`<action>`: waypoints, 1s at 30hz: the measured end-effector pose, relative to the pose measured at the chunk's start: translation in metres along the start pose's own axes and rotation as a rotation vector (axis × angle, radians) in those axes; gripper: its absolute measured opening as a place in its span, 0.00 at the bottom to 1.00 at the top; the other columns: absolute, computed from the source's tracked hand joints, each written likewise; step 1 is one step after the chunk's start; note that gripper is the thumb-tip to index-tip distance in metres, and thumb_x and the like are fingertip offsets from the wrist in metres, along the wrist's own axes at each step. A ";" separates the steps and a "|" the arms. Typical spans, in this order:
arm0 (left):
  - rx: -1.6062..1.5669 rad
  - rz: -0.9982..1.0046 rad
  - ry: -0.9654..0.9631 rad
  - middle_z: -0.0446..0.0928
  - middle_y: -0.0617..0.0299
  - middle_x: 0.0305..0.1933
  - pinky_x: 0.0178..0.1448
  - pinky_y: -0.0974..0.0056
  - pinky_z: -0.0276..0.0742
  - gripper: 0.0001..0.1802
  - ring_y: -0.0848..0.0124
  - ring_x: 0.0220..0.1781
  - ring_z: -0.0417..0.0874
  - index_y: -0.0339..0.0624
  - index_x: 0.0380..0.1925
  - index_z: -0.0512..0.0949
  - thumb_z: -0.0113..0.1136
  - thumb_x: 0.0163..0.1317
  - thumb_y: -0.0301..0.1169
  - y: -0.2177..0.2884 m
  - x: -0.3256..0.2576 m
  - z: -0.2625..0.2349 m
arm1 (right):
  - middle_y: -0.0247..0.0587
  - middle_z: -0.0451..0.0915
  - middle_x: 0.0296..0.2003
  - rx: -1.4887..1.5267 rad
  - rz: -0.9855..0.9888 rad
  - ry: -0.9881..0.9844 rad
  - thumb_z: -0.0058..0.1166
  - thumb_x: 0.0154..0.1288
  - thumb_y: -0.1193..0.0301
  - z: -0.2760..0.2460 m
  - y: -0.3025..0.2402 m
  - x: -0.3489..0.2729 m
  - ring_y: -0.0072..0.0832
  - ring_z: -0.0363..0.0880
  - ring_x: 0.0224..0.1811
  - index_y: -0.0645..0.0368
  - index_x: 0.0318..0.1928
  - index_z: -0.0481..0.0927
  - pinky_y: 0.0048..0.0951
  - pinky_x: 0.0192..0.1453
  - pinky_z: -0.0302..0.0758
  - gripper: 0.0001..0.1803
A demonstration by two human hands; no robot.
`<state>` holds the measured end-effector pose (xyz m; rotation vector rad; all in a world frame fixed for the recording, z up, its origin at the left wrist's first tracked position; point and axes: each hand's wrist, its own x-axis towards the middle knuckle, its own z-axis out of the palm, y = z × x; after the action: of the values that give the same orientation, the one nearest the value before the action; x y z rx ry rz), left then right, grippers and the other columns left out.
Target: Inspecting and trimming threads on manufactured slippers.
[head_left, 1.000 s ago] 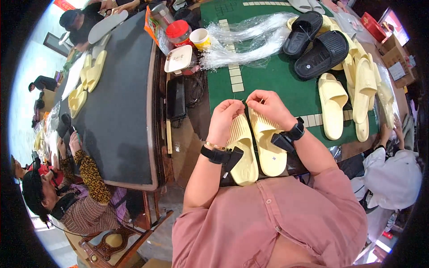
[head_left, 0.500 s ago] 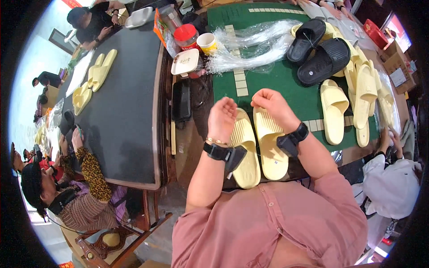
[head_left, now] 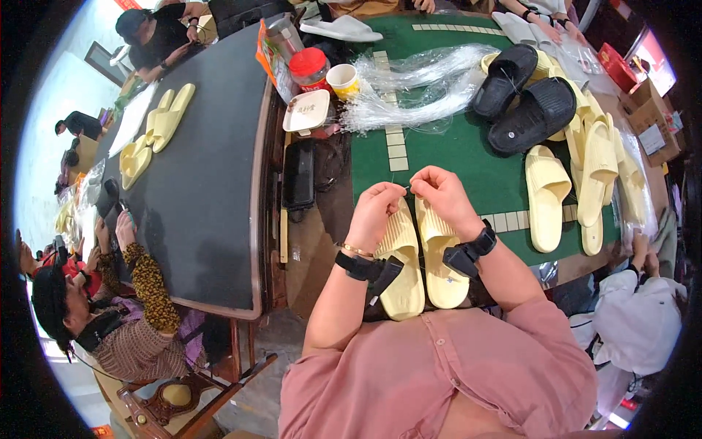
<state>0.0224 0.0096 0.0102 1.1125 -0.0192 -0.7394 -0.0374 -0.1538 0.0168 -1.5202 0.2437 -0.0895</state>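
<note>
Two pale yellow slippers (head_left: 420, 260) lie side by side, soles toward me, at the near edge of the green table (head_left: 468, 157). My left hand (head_left: 376, 212) pinches the top of the left slipper with its fingers closed. My right hand (head_left: 442, 194) grips the top of the right slipper. Between the fingertips runs what looks like a thin clear strand, too fine to tell. Both wrists carry black straps.
A bundle of clear plastic strands (head_left: 417, 91) lies at the back of the green table. Two black slippers (head_left: 523, 99) and several yellow slippers (head_left: 585, 175) lie to the right. A red-lidded jar (head_left: 311, 69), a cup (head_left: 342, 79) and a black table (head_left: 197, 175) stand left. Other people sit around.
Both hands have stayed at the slipper tops and closed in a little toward each other. The view has shifted slightly.
</note>
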 end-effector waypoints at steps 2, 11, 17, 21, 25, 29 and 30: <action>0.032 0.032 0.015 0.67 0.72 0.23 0.32 0.74 0.60 0.03 0.80 0.25 0.64 0.37 0.29 0.78 0.58 0.60 0.24 -0.002 -0.001 0.003 | 0.31 0.80 0.30 -0.110 -0.056 -0.003 0.55 0.65 0.72 0.002 -0.001 -0.002 0.15 0.75 0.33 0.65 0.37 0.79 0.21 0.38 0.72 0.07; 0.057 0.041 0.033 0.71 0.72 0.24 0.31 0.75 0.60 0.04 0.82 0.25 0.66 0.37 0.30 0.80 0.59 0.61 0.26 -0.007 0.001 0.002 | 0.31 0.81 0.29 -0.112 -0.038 0.041 0.56 0.64 0.73 0.003 0.005 0.000 0.15 0.75 0.31 0.65 0.37 0.80 0.20 0.36 0.72 0.06; 0.148 0.075 0.031 0.70 0.73 0.25 0.32 0.75 0.61 0.05 0.82 0.27 0.67 0.36 0.32 0.79 0.58 0.62 0.26 -0.005 -0.004 0.006 | 0.32 0.80 0.28 -0.222 -0.141 0.011 0.55 0.63 0.72 0.006 0.002 -0.003 0.17 0.75 0.31 0.65 0.36 0.81 0.22 0.35 0.72 0.07; 0.213 0.041 0.090 0.71 0.71 0.25 0.34 0.75 0.62 0.07 0.81 0.28 0.67 0.35 0.33 0.79 0.58 0.63 0.28 -0.001 -0.008 0.012 | 0.35 0.80 0.27 -0.255 -0.159 0.034 0.55 0.63 0.72 0.006 -0.006 -0.008 0.19 0.75 0.30 0.65 0.35 0.80 0.24 0.35 0.73 0.08; 0.327 0.063 0.122 0.73 0.71 0.27 0.35 0.75 0.64 0.07 0.82 0.29 0.69 0.37 0.32 0.78 0.57 0.65 0.29 0.002 -0.010 0.018 | 0.34 0.79 0.25 -0.145 -0.120 0.048 0.55 0.63 0.71 0.007 -0.008 -0.010 0.17 0.73 0.29 0.65 0.35 0.79 0.23 0.34 0.72 0.08; 0.228 0.073 0.075 0.73 0.70 0.26 0.35 0.74 0.64 0.04 0.82 0.29 0.69 0.39 0.31 0.77 0.56 0.65 0.26 0.000 -0.012 0.019 | 0.30 0.78 0.26 -0.125 -0.111 0.063 0.55 0.64 0.72 0.006 -0.003 -0.006 0.15 0.73 0.29 0.64 0.36 0.78 0.22 0.35 0.72 0.07; 0.228 0.076 0.058 0.73 0.70 0.26 0.35 0.74 0.64 0.04 0.82 0.29 0.69 0.39 0.31 0.77 0.56 0.65 0.26 0.000 -0.012 0.019 | 0.27 0.78 0.28 -0.119 -0.069 0.058 0.55 0.65 0.73 0.006 -0.002 -0.006 0.13 0.72 0.31 0.64 0.36 0.78 0.20 0.37 0.72 0.06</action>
<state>0.0062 0.0012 0.0232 1.3431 -0.0980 -0.6475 -0.0412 -0.1465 0.0196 -1.6463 0.2468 -0.1767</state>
